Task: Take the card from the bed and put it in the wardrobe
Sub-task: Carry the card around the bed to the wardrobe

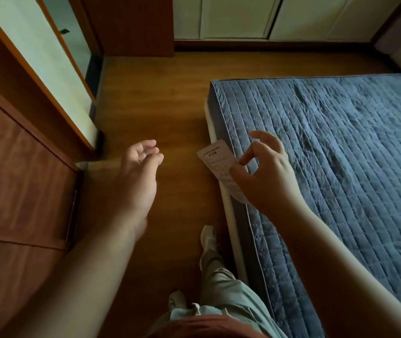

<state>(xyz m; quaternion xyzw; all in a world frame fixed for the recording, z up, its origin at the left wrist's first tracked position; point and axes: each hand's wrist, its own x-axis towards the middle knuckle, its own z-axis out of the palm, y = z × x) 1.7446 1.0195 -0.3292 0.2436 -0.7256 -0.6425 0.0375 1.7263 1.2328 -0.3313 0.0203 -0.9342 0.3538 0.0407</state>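
Two bare hands reach forward over a wooden floor [165, 98]. The right hand [265, 176] pinches the card [216, 161], a white printed slip, between thumb and forefinger; its other fingers curl loosely above. The card hangs in the air just beside the edge of the bed [340, 147], over the strip of floor along the mattress side, and part of it is hidden behind the thumb. Its print is too small to read. The left hand [138, 176] is empty, its grip released, palm turned inward and fingers slightly bent, held out toward the wardrobe [21, 172] at the left. That hand is apart from the wardrobe's reddish-brown panels and does not touch them. Beyond it a pale panel in an orange-brown frame [48, 69] slants away along the left side. The bed carries a blue quilted cover with a pale piped edge. Below the arms the person's pale green trousers [221, 284] and two light shoes show on the floor, one foot set ahead of the other close to the bed's side. White cupboard doors [231, 18] line the far wall.
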